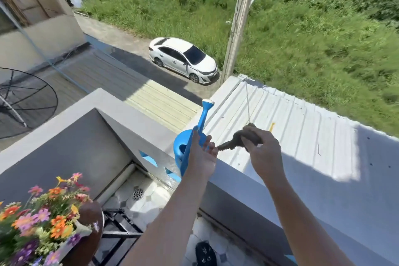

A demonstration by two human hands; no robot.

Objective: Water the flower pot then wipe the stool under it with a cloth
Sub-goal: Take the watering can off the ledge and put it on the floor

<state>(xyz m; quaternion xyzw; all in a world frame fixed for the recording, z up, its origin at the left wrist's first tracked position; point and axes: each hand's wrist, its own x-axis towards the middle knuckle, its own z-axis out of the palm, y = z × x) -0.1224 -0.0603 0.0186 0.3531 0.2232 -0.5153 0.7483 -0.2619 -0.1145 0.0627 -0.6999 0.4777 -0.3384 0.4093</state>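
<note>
A blue watering can (183, 151) with a white-tipped spout stands on the grey balcony ledge (237, 177). My left hand (203, 155) is just in front of it, fingers spread, touching one end of a dark grey cloth (235, 140). My right hand (261, 149) is closed on the other, bunched end of that cloth above the ledge. At the lower left, the flower pot (38, 229), full of orange, pink and purple flowers, sits on a round dark brown stool (90, 216) with black metal legs.
The low balcony wall runs diagonally with blue cut-out openings (149, 158). A tiled floor with a round drain (137, 193) lies below. A white metal roof (291, 119) lies beyond the ledge. A dark slipper (205, 254) is on the floor.
</note>
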